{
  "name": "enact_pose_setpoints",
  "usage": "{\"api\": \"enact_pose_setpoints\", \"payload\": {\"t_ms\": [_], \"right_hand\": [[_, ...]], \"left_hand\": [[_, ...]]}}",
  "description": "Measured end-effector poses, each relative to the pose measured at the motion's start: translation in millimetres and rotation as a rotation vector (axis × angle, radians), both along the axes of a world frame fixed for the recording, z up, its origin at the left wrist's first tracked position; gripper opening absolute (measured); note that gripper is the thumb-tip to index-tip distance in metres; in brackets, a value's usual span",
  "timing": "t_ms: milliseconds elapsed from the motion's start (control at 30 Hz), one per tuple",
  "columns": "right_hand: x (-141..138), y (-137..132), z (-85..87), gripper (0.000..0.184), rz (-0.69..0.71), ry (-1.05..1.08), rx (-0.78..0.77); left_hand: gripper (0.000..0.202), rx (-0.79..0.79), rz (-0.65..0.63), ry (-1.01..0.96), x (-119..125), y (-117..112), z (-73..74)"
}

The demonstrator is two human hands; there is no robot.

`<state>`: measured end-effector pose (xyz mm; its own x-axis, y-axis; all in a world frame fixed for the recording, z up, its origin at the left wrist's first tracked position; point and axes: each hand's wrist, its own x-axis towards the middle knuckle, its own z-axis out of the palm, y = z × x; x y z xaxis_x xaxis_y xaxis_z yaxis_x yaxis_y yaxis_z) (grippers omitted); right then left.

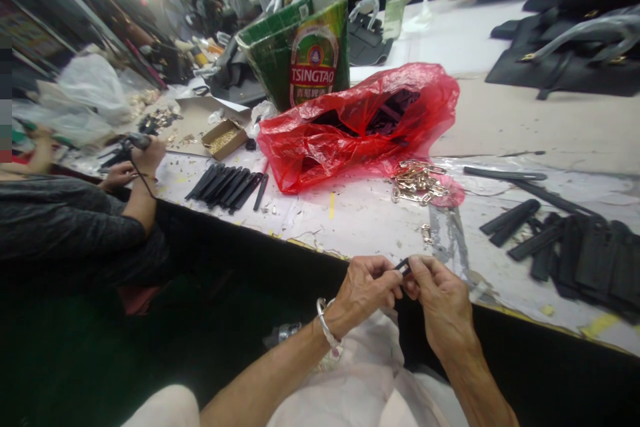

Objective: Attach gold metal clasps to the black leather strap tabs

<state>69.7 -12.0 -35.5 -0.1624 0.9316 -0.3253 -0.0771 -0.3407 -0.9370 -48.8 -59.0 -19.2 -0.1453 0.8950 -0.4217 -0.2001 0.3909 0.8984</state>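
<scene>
Just in front of the table edge, my left hand and my right hand come together, both closed on a small black strap. A pale, shiny bit shows on the strap between the fingertips; most of the strap is hidden by my fingers. Beyond my hands lies a small gold metal link. Farther back is a pile of gold metal links. To the right, several black straps lie in a heap. A row of black strap pieces sits on the left.
A red plastic bag full of dark pieces stands on the table, before a green Tsingtao carton. A small box holds gold bits. Black handbags lie back right. At left, a co-worker's hands hold a tool.
</scene>
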Motion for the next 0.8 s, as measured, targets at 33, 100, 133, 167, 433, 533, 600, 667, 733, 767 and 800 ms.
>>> {"api": "enact_pose_setpoints", "payload": {"t_ms": [33,100,133,167,433,533,600,667,733,767,800], "right_hand": [[1,1,-1.5,0.045,0.008,0.007,0.000],[3,3,-4.4,0.044,0.032,0.010,0.001],[4,4,-5.6,0.043,0.046,0.008,0.006],[5,4,-6.6,0.043,0.059,0.004,0.012],[4,4,-7.1,0.045,0.055,-0.021,0.010],[4,1,-6.0,0.047,0.089,-0.056,-0.001],[5,-1,-5.0,0.046,0.140,-0.075,0.005],[5,-3,-3.3,0.044,0.169,-0.084,0.017],[4,-4,-0.5,0.043,0.166,-0.075,0.025],[3,-4,1.3,0.042,0.159,-0.063,0.026],[2,-5,3.1,0.042,0.149,-0.049,0.026]], "left_hand": [[0.026,0.003,-0.029,-0.045,-1,0,0.4],[0.035,0.014,-0.102,-0.141,-4,-1,0.8],[0.040,0.019,-0.132,-0.179,-5,-2,0.8],[0.045,0.019,-0.152,-0.208,-7,-3,0.7],[0.055,-0.009,-0.091,-0.216,-5,-2,-0.5],[0.054,-0.015,-0.045,-0.183,-4,0,-1.9],[0.053,-0.004,-0.032,-0.152,-4,0,-4.4],[0.051,0.017,-0.023,-0.116,-4,-2,-7.1],[0.047,0.040,-0.019,-0.076,-4,-3,-8.0],[0.044,0.050,-0.020,-0.050,-3,-4,-7.4],[0.041,0.061,-0.019,-0.017,-2,-4,-6.2]]}}
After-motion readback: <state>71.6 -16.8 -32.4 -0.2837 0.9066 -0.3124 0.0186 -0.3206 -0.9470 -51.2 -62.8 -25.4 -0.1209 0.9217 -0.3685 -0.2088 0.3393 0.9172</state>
